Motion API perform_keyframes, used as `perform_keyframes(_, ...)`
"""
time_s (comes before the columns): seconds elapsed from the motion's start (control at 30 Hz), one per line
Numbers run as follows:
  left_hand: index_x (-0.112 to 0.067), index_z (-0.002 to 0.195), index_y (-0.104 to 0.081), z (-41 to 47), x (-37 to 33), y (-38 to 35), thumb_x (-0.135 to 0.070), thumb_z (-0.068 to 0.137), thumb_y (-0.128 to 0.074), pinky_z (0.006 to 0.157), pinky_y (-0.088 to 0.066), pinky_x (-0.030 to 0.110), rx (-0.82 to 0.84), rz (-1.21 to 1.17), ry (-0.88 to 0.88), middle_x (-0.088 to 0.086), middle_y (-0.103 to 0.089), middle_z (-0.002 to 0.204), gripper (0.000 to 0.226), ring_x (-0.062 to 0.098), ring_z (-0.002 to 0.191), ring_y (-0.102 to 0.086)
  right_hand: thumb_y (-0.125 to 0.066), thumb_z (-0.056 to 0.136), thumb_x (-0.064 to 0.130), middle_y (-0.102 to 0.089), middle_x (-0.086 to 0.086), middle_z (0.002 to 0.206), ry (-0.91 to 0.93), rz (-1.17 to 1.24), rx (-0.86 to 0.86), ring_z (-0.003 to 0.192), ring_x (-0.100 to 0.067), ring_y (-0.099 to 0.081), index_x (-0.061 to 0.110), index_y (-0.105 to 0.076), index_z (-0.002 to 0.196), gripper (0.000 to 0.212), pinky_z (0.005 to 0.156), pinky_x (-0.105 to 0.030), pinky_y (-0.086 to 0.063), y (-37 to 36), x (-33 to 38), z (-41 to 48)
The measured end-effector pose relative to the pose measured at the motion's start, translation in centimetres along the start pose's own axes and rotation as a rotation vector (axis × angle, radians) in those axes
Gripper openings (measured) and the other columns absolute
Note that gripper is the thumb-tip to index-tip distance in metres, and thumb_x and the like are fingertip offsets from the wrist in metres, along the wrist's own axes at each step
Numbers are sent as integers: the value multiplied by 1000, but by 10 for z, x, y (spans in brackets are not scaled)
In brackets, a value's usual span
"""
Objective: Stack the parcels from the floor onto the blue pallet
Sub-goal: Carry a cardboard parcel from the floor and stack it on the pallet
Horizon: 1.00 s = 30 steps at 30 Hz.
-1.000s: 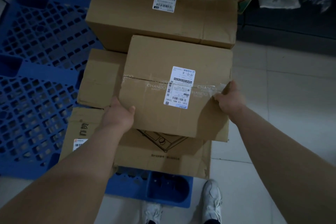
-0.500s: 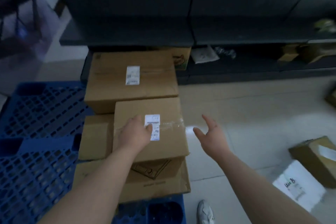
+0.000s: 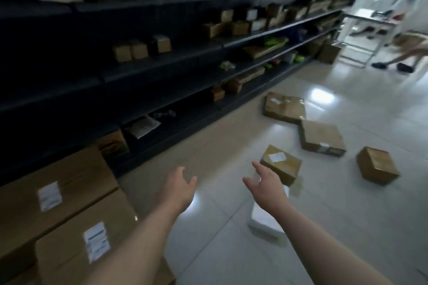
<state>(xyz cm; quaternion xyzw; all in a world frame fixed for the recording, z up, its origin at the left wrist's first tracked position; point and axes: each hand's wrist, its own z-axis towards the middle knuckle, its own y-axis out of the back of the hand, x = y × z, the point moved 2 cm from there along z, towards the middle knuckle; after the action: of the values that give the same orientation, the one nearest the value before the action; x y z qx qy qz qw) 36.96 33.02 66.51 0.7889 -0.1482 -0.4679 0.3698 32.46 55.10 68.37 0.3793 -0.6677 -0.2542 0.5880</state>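
Note:
Both hands are empty and held out over the tiled floor. My left hand (image 3: 178, 188) has its fingers spread, to the right of the stacked parcels (image 3: 76, 220) at the lower left. My right hand (image 3: 266, 183) is open above a white parcel (image 3: 264, 220) and just in front of a small brown labelled box (image 3: 281, 164). Further out on the floor lie a flat brown box (image 3: 320, 137), a taped brown box (image 3: 284, 106) and a small cube-shaped box (image 3: 376, 165). The blue pallet is out of view.
Long dark shelving (image 3: 162, 58) holding several boxes runs along the left side and into the distance. Another person's legs (image 3: 400, 60) show at the far right near a white table frame (image 3: 361, 30).
My left hand has come off the top box of the stack. The view has swung right, away from the pallet, toward the parcels on the floor. Both hands now reach forward.

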Motion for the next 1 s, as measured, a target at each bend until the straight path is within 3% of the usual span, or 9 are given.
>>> perform_keyframes(0.27,-12,139,-44,-57,-207,-138,-37,91,-55,100,-44,37,173,3,-236,9,-53,136,55,25,122,-52,-54,95,38,-47,-3,144,-208,-2,-182,132,-24,-40,21,-37,146,57,109,-38,-34,174,-169,-15)
perform_keyframes(0.4,-12,126,-53,-86,-296,-215,-34,92,-55,90,-49,35,257,0,-312,7,-60,122,41,24,107,-58,-55,94,41,-44,-2,148,-314,13,-236,136,-23,-38,22,-36,147,59,112,-38,-32,240,-260,-21)
perform_keyframes(0.57,-9,135,-49,-100,-380,-293,-34,93,-52,96,-44,32,350,71,-399,11,-58,130,49,27,119,-54,-56,93,41,-47,-4,145,-437,50,-284,133,-25,-41,22,-38,146,60,109,-40,-37,300,-344,-13)
perform_keyframes(0.67,-7,127,-53,-92,-418,-333,-31,93,-53,92,-44,31,392,97,-414,12,-61,123,41,28,112,-57,-57,92,42,-48,-4,144,-478,71,-298,133,-26,-42,23,-38,146,61,108,-42,-38,323,-380,10)
perform_keyframes(1.0,-9,139,-45,1,-573,-467,-36,93,-55,99,-45,33,532,170,-481,10,-57,132,54,26,119,-54,-55,93,42,-46,-5,145,-609,116,-341,134,-25,-40,21,-35,147,61,109,-40,-37,406,-490,140)
